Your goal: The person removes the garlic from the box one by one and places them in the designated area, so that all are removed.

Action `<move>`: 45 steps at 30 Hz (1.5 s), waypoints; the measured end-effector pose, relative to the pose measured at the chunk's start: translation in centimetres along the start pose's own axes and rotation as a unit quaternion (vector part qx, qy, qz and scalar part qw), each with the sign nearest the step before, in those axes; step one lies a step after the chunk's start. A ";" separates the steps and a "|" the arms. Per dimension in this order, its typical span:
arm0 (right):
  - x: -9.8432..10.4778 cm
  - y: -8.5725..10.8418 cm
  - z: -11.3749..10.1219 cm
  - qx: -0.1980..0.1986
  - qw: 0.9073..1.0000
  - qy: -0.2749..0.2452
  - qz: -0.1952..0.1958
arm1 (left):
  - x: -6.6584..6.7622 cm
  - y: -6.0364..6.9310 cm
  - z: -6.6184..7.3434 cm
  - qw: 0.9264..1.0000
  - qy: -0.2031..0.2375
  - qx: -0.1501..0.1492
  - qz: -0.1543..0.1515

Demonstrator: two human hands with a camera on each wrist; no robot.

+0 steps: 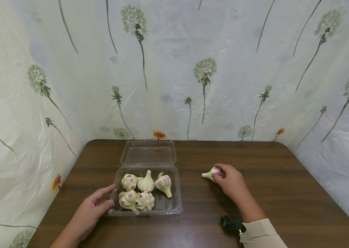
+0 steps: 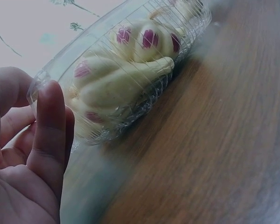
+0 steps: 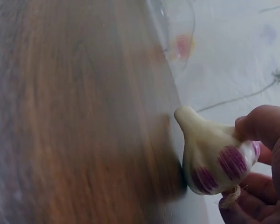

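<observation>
A garlic bulb [image 1: 212,174] with purple streaks is pinched between the thumb and fingers of my right hand [image 1: 232,182]. In the right wrist view the garlic bulb [image 3: 214,156] has its stem pointing away from the hand, its side at or just over the tabletop. My left hand [image 1: 91,210] pinches the left rim of a clear plastic clamshell container [image 1: 174,208], its thumb on the near side. Several garlic bulbs [image 1: 146,182] lie inside, filling the left and middle; one [image 1: 163,184] lies at the right with its stem toward me.
The container's lid [image 1: 148,153] is folded back toward the far table edge. A dark wristband device [image 1: 231,224] is by the right wrist. The brown wooden table [image 1: 193,224] meets a dandelion-patterned sheet [image 1: 168,69] at the back and sides.
</observation>
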State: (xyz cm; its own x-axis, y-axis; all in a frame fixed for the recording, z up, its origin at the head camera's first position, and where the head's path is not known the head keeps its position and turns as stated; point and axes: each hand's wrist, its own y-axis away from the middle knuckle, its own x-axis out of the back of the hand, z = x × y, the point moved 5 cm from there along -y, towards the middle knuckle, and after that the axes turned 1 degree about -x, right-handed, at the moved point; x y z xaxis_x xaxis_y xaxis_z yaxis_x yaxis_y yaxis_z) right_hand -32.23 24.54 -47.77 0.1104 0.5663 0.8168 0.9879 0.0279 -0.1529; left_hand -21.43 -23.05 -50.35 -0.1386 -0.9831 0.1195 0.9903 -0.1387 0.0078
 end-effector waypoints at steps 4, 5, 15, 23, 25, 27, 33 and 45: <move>0.2 0.1 0.0 -0.003 1.000 0.006 0.002 | 0.0 0.0 0.0 1.000 -0.002 0.000 0.000; 0.2 0.1 0.1 -0.005 1.000 0.006 0.002 | 0.0 0.0 0.1 1.000 -0.002 0.000 0.000; 0.2 0.2 0.2 0.001 1.000 -0.004 0.002 | 0.1 -0.1 0.1 1.000 0.000 -0.004 -0.010; 0.3 0.1 0.3 0.003 1.000 -0.006 0.005 | 0.1 0.0 0.2 1.000 -0.001 0.000 -0.006; 0.3 0.1 0.4 0.000 1.000 -0.007 0.004 | 0.1 0.0 0.2 1.000 -0.001 0.001 -0.007; 0.3 0.1 0.5 0.000 1.000 -0.009 0.001 | 0.1 0.0 0.2 1.000 -0.001 0.001 -0.007; 0.2 0.2 0.6 0.004 1.000 -0.006 -0.002 | 0.2 0.0 0.1 1.000 -0.003 -0.001 -0.010; 0.3 0.2 0.8 0.002 1.000 -0.011 0.003 | 0.3 0.1 0.0 1.000 -0.007 0.006 -0.010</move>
State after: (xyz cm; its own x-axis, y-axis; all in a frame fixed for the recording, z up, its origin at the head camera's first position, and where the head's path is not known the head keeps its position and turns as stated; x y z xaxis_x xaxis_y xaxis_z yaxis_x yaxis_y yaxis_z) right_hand -32.11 25.38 -48.02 0.1132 0.5839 0.8039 0.9869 0.0276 -0.1591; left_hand -21.38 -23.32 -50.33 -0.1591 -0.9783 0.1326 0.9873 -0.1576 0.0223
